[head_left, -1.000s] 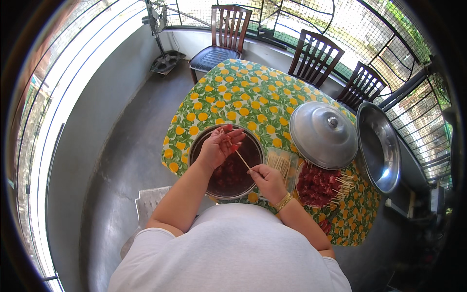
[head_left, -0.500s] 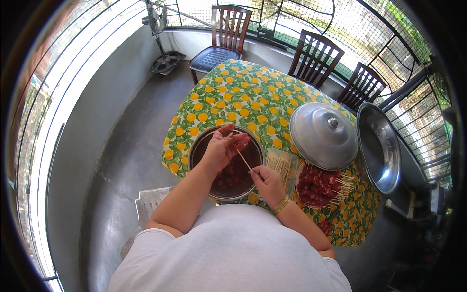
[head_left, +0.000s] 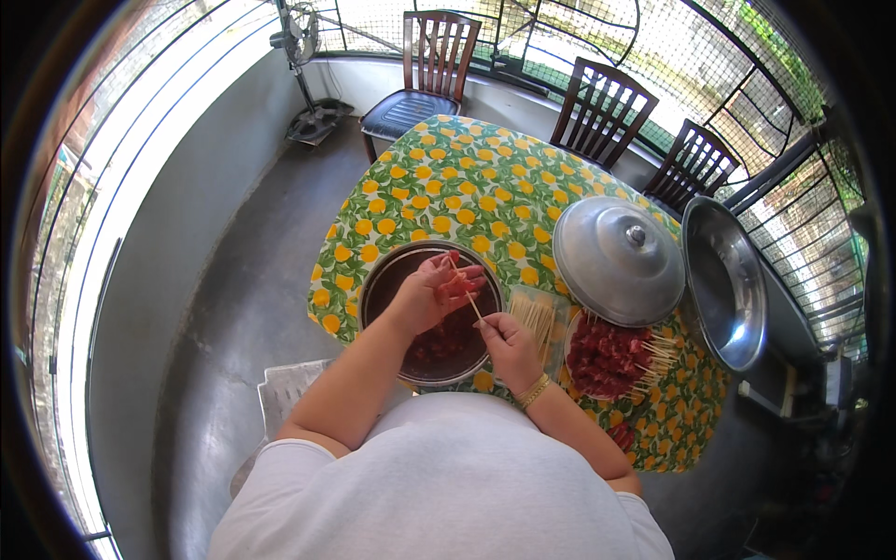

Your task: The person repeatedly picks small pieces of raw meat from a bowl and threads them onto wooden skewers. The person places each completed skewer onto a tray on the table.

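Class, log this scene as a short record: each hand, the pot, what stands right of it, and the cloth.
Left hand: over the pot, near a thin stick's upper end; exact grip unclear
Right hand: pinching the stick's lower end
Pot: round, metal, red meat inside
Right of pot: clear box of sticks; skewered meat; metal lid; metal basin
Cloth: leaves, yellow fruit
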{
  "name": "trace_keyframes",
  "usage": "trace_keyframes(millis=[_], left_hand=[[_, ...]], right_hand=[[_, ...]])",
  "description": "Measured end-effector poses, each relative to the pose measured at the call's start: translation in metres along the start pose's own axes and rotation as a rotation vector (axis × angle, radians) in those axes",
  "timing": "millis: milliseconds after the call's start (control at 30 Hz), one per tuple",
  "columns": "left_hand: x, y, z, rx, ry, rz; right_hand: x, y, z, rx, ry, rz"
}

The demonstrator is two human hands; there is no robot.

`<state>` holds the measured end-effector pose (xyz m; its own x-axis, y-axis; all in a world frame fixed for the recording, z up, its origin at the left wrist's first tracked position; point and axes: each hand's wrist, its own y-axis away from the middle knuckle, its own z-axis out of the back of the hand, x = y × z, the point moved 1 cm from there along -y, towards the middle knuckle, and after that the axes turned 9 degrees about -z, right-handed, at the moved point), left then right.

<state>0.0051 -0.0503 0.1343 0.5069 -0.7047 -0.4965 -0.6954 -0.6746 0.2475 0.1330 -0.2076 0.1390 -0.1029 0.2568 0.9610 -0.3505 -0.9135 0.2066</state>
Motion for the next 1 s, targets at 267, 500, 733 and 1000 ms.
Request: trace_keyframes(millis=[267, 500, 733, 1000], left_hand=[[-0.014, -0.002, 0.018, -0.008, -0.311, -0.056], [-0.017, -0.01, 0.026, -0.114, -0.34, -0.278], [-0.021, -0.012, 0.022, -0.127, -0.411, -0.408], [-0.022, -0.003, 0.005, -0.092, -0.529, -0.473]], right_hand=[[-0.001, -0.005, 0.008, -0.007, -0.073, -0.009], [0.011, 0.001, 0.009, -0.001, 0.048, 0.05], [0.019, 0.005, 0.008, -0.021, 0.196, 0.11], [0.021, 0.005, 0.007, -0.056, 0.212, 0.169]])
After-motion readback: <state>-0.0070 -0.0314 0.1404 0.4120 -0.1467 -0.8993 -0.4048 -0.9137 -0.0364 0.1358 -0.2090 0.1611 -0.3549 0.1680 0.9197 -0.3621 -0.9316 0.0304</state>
